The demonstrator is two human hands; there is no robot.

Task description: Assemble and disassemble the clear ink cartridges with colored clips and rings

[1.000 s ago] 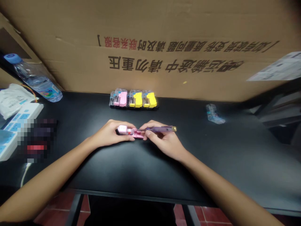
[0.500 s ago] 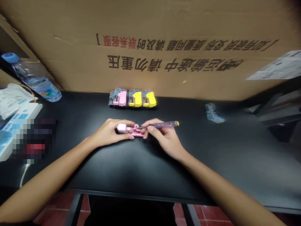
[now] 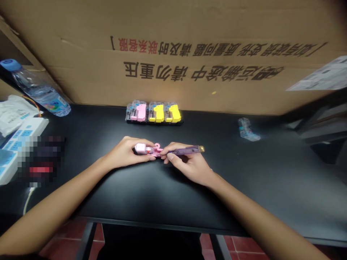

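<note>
My left hand [image 3: 121, 153] is closed around a small pink and clear plastic device [image 3: 141, 147], thumb along the near side and fingers along the far side. An open pink section and a small pink ring face my other hand. My right hand [image 3: 193, 167] pinches a screwdriver [image 3: 188, 150] with a see-through purple handle and a gold end cap, held nearly level. Its tip points left at the device's right end, where my fingers hide it. The right fingertips touch or nearly touch the pink part; I cannot tell which.
Behind my hands stand a pink unit [image 3: 140, 112] and two yellow units [image 3: 158, 113] in a row. A clear plastic piece [image 3: 248, 130] lies right. A water bottle [image 3: 46, 94] and power strip [image 3: 20, 139] are left. A cardboard box [image 3: 173, 21] walls the back.
My right hand has shifted slightly left and down, and the screwdriver's handle has dropped a little. The fingers now cover its shaft and more of the device's right end. My left hand stays put.
</note>
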